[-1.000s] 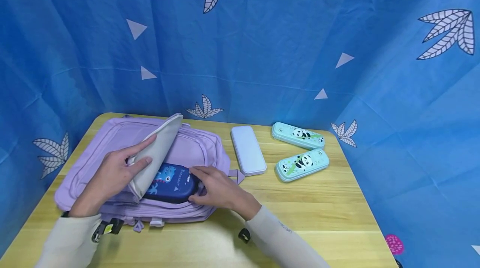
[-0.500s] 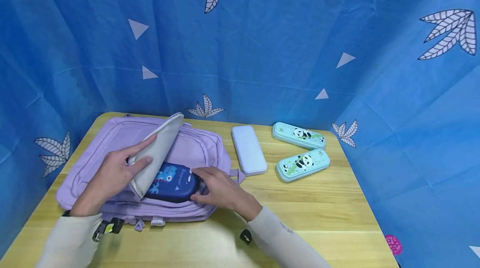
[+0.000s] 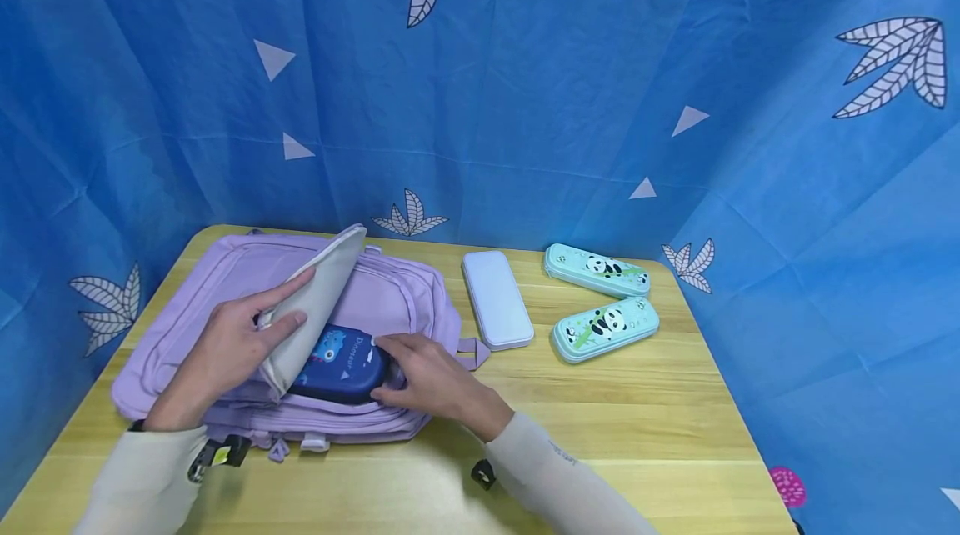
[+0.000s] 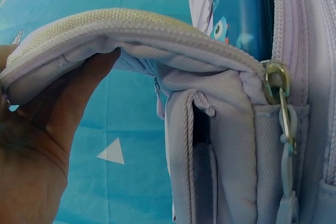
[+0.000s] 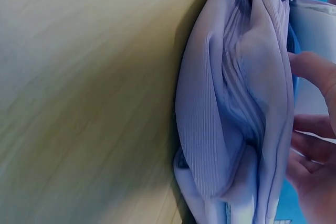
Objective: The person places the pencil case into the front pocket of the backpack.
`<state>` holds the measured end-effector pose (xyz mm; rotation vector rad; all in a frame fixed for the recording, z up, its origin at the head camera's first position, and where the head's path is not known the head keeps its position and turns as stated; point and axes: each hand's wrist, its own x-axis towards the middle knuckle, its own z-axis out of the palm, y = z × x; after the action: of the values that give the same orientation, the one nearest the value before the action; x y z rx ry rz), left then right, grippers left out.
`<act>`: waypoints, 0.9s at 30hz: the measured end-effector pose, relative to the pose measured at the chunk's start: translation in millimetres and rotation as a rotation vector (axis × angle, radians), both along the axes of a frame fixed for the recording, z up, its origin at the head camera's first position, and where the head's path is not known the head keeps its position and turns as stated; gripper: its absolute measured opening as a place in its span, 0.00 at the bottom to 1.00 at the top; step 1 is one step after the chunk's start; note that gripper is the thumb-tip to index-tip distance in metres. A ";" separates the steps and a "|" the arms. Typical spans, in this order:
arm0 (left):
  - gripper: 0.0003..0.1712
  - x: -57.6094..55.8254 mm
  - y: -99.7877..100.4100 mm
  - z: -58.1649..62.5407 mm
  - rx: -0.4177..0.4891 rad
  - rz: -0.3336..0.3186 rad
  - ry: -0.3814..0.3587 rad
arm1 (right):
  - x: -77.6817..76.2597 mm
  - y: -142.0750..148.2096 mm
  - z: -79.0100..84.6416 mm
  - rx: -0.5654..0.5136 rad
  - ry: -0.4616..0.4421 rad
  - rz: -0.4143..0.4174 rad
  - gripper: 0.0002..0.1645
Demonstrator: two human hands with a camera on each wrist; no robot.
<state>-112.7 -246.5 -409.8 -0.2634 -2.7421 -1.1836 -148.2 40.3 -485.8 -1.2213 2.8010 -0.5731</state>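
Observation:
A lilac backpack (image 3: pixel 247 260) lies flat on the table at the left. My left hand (image 3: pixel 236 339) holds its pale-lined front flap (image 3: pixel 318 302) raised, thumb on the lining and fingers behind. In the left wrist view the flap (image 4: pixel 131 30) arches over the thumb, beside a zip pull (image 4: pixel 283 103). A navy pencil case (image 3: pixel 341 368) with a dinosaur print sits in the opened pocket, its left part hidden by the flap. My right hand (image 3: pixel 435 377) grips the case's right end between thumb and fingers; the right wrist view shows these fingers (image 5: pixel 312 72) at the pocket's edge.
To the right of the backpack a pale lavender case (image 3: pixel 498 299) lies on the wooden table (image 3: pixel 600 435). Two mint panda cases (image 3: pixel 596 270) lie farther right, one behind the other. A blue patterned curtain (image 3: pixel 525 102) hangs behind and at both sides.
The navy pencil case has slid a little left, farther under the flap, with my right hand following it. My left hand and the raised flap stay nearly still.

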 end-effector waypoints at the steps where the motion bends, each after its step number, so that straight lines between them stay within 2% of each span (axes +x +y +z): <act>1: 0.32 0.1 0.1 -0.1 0.004 0.000 -0.004 | 0.0 -1.7 -0.4 -0.003 0.005 0.003 0.47; 10: 0.31 0.4 0.3 -1.7 0.011 0.006 0.029 | -1.0 -17.2 -1.5 -0.003 0.037 0.013 0.46; 27: 0.31 0.0 1.1 -1.5 0.035 -0.006 0.029 | 3.1 -38.1 -1.3 -0.001 0.067 -0.011 0.46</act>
<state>-112.7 -245.4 -411.3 -0.2825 -2.6950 -1.2190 -145.1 2.1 -487.1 -1.2500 2.8641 -0.5438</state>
